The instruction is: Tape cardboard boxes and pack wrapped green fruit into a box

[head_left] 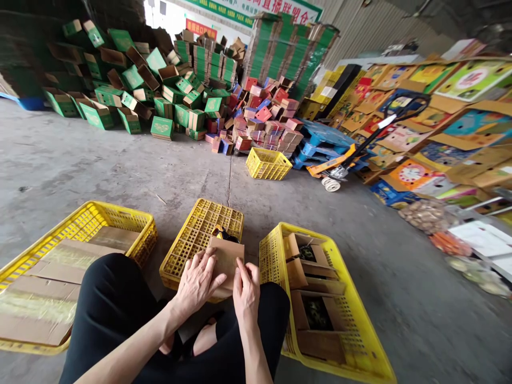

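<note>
A small brown cardboard box point(226, 255) rests on an upturned yellow crate point(198, 229) in front of my knees. My left hand point(197, 282) lies on the box's left side with its fingers pressed flat against the cardboard. My right hand point(246, 290) grips the box's right edge, fingers curled on the flap. Something dark and yellow point(222, 233) shows just behind the box; I cannot make out what it is.
A yellow crate point(362, 341) on my right holds several open cardboard boxes with dark contents. Another yellow crate point(132, 224) on my left holds flat cardboard sheets. Further off stand a yellow basket point(267, 163), piles of green boxes point(162, 127) and red boxes point(276, 130), and a pallet jack point(340, 170).
</note>
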{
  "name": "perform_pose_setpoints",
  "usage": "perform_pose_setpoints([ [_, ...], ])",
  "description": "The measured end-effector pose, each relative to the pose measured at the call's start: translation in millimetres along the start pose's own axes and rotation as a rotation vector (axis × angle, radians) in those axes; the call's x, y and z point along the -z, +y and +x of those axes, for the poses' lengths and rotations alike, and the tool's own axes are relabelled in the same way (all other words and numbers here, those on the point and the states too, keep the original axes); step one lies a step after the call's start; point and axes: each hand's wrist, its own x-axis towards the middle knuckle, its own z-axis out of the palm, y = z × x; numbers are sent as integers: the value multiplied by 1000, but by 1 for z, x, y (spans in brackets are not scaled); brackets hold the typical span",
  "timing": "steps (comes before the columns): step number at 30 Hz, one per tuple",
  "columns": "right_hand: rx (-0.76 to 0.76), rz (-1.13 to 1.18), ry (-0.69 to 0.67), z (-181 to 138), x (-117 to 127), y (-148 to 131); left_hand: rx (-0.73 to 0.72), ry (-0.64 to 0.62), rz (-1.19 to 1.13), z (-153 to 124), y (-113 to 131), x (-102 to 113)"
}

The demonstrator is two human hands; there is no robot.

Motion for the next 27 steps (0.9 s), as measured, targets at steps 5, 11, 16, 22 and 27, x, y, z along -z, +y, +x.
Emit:
perform_pose_setpoints([
  [5, 18, -8, 15, -3, 2, -1, -57, 13, -32, -8, -1, 1],
  [11, 21, -1, 30, -3, 2, -2, -81, 36, -30, -17, -1, 0],
  [16, 23, -5, 28, -2, 2, 0, -91, 23, -33, -36, 3, -7],
  [22, 74, -82, 16, -2, 1, -1, -74, 8, -199, -51, 4, -18],
  [27, 208, -169, 3, -5, -2, -8, -48, 15, -217, -49, 3, -23],
])
